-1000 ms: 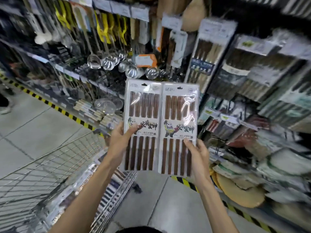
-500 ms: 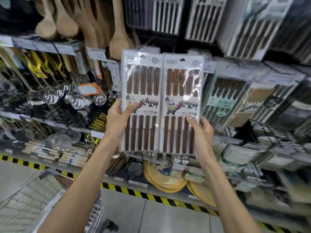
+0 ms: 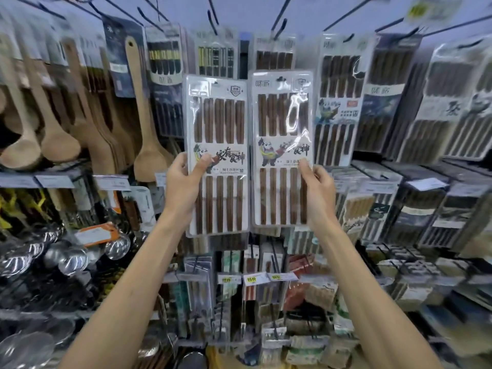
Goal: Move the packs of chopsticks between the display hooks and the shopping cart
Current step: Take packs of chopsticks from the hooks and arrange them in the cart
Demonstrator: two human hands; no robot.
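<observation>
Two packs (brown chopsticks (image 3: 219,121) inside), left pack (image 3: 213,87) pinched by left fingers (image 3: 199,169), right pack (image 3: 279,83) by right fingers (image 3: 306,177).

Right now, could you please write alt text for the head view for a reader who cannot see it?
The left hand and right hand hold up the left pack and right pack of brown chopsticks before hanging packs; wooden spoons hang left.

You have two hands up, your left hand (image 3: 183,182) and your right hand (image 3: 319,193). They hold two packs of chopsticks, one each: the left pack (image 3: 221,123) and the right pack (image 3: 282,203). Each shows five dark columns of sticks (the hung packs behind blur too much to count). Below are three small price tags (image 3: 251,278) and one orange tag (image 3: 95,234).
</observation>
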